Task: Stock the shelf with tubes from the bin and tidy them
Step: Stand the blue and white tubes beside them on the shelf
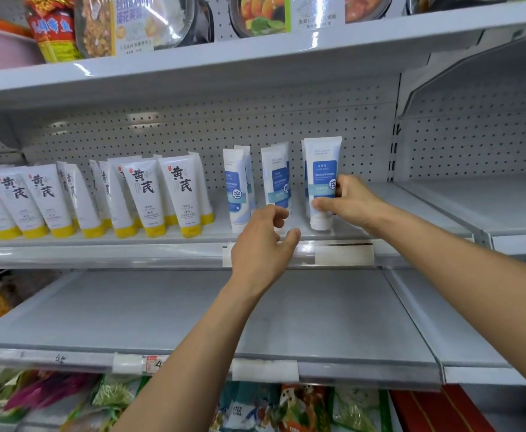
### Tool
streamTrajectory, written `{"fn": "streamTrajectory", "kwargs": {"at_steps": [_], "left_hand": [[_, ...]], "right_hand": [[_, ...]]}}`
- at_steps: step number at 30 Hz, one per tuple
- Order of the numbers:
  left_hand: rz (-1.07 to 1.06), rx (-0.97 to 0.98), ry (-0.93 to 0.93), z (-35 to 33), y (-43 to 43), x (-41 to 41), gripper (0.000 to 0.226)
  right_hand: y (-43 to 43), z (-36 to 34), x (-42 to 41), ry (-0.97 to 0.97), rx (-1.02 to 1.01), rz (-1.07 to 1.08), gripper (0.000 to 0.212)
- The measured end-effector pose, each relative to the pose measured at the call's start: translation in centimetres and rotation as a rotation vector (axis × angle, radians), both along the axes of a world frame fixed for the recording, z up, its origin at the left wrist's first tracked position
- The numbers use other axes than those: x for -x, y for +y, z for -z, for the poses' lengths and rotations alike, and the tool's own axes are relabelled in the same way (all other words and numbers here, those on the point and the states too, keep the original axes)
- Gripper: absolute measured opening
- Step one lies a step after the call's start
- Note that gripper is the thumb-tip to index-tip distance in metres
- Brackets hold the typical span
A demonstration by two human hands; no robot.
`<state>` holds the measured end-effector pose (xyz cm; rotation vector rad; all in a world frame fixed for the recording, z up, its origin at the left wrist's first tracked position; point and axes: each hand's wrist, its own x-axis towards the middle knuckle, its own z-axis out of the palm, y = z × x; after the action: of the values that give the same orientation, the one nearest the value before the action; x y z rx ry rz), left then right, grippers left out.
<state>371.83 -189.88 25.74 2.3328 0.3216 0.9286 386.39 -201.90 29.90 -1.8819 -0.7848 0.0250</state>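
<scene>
Head view: the right hand (350, 199) reaches in from the right and pinches the rightmost blue tube (323, 163) low on its label, with the thumb across the front and the fingers curled round the right edge. This tube stands cap-down on the middle shelf (99, 243), in front of the pegboard (193, 129) and close to upright. The left hand (263, 244) hangs before the shelf's front rim, below and to the left of the right hand, its fingers loosely curled and holding nothing. Its fingertips (279, 213) lie over the foot of the middle blue tube (276, 179), and I cannot tell whether they touch it. The left blue tube (236, 188) stands free, just beyond the left hand's knuckles.

Counted, there are three blue tubes in front, each with one more showing behind it, six in all. A gap separates them from the yellow-capped tubes (144, 198) to the left: seven in the front row, the leftmost cut by the frame's edge, and more behind that overlap too much to count. All of them stand cap-down.

Both forearms cross above the lower shelf (318, 310). The top shelf (255, 54) carries food packs (258, 14), and bagged goods (115, 394) lie at the bottom of the frame
</scene>
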Motion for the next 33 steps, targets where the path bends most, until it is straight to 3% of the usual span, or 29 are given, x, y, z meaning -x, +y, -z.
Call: {"fn": "streamTrajectory", "kwargs": {"at_steps": [6,12,21,23,26,33], "left_hand": [[-0.017,-0.053,0.031,0.1,0.4,-0.3,0.029],[-0.013,-0.056,0.029,0.2,0.5,-0.7,0.028],[-0.021,-0.094,0.057,0.2,0.5,-0.3,0.029],[-0.025,-0.127,0.070,0.3,0.6,0.2,0.029],[-0.038,-0.170,0.085,0.8,0.6,1.5,0.028],[-0.093,-0.179,0.165,4.2,2.1,6.4,0.031]], "right_hand": [[-0.2,0.4,-0.7,-0.008,0.044,-0.046,0.046],[-0.3,0.3,-0.3,-0.061,0.051,-0.077,0.036],[-1.0,0.8,0.9,-0.011,0.087,0.069,0.059],[-2.0,0.9,1.9,-0.076,0.123,0.170,0.062],[-3.8,1.6,4.0,-0.295,0.233,0.244,0.049],[-4.2,4.5,9.6,-0.604,0.406,0.137,0.037]]}}
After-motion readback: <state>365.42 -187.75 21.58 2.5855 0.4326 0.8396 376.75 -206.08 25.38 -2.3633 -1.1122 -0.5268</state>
